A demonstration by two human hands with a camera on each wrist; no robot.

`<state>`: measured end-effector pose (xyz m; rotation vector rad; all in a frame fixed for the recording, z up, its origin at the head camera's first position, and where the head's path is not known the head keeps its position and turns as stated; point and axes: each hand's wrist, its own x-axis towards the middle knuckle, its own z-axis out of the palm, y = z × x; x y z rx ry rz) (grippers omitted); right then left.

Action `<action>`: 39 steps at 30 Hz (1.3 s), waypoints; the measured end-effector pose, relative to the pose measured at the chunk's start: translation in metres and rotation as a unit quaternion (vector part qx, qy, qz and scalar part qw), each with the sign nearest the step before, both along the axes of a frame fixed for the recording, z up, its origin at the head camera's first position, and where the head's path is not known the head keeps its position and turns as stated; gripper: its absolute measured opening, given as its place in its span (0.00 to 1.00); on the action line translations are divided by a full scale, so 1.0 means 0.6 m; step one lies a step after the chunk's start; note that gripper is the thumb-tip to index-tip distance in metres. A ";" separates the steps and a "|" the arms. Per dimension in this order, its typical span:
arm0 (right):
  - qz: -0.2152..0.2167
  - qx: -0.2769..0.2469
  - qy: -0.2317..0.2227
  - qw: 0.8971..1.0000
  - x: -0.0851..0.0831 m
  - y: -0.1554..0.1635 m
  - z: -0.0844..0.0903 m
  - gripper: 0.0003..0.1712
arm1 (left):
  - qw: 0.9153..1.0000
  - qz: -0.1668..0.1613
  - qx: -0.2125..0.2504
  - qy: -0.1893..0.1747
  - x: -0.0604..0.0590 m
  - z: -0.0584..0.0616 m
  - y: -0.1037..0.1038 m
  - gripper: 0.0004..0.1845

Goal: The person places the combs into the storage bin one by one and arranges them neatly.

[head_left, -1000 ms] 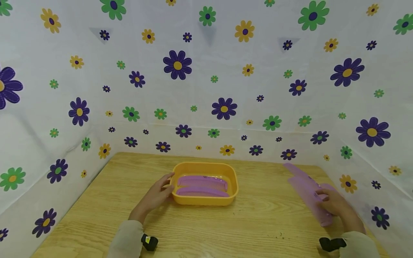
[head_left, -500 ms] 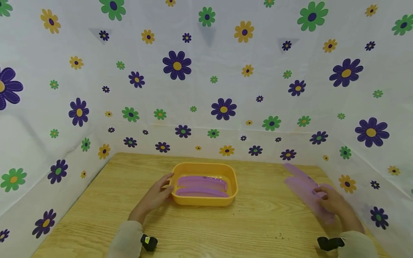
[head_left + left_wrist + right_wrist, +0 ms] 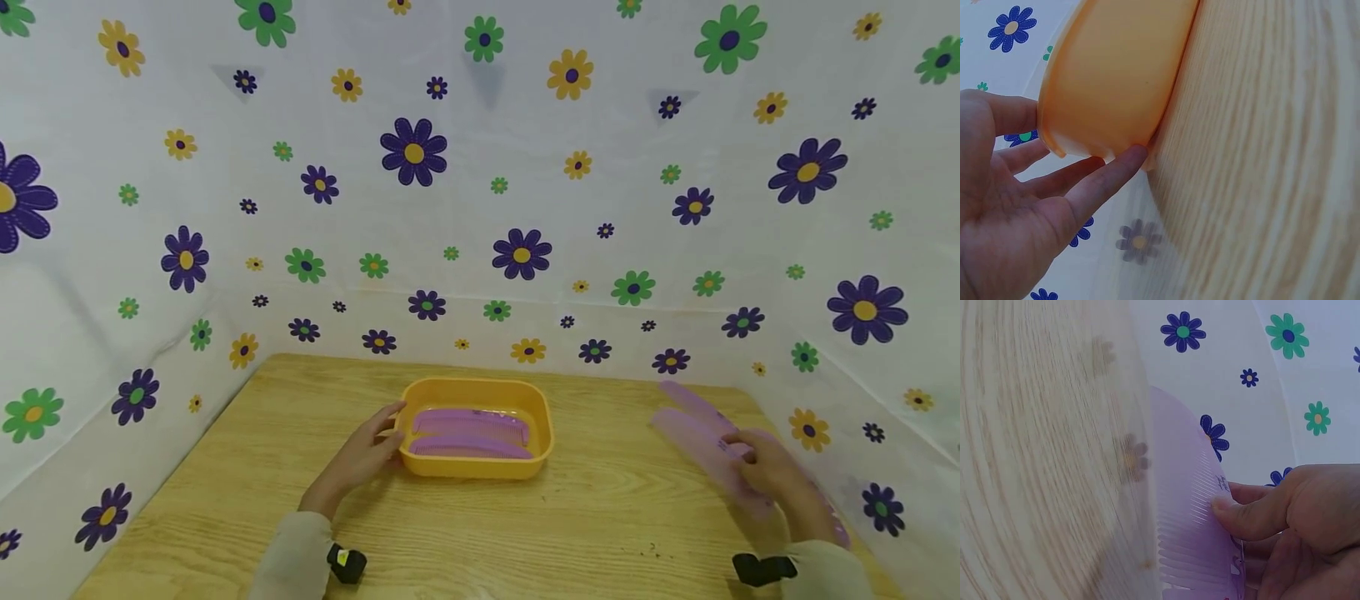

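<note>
The right hand (image 3: 768, 468) reaches forward over the right side of the wood-grain table (image 3: 600, 533), its forearm slanting inward from a pale sleeve (image 3: 828, 571). It pinches a translucent purple comb (image 3: 699, 446), thumb on the printed face near the spine and fingers behind (the right wrist view shows this best). Whether that comb's far tip touches the table, I cannot tell. A second comb (image 3: 693, 400) lies just beyond it, and a third comb (image 3: 838, 527) is partly covered by the hand and forearm.

The left hand (image 3: 366, 458) comes in diagonally, fingers spread apart and fairly straight, fingertips touching the left end of the yellow plastic tray (image 3: 472, 468) rather than wrapping it. Inside the tray lie two more purple combs (image 3: 471, 447), side by side lengthwise.
</note>
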<state>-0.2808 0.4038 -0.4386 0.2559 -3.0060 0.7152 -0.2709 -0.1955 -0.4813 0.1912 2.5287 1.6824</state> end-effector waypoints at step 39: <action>0.058 -0.109 -0.080 0.989 -0.027 -0.124 0.078 0.20 | 1.000 -0.016 -0.002 0.007 0.008 0.012 -0.002 0.30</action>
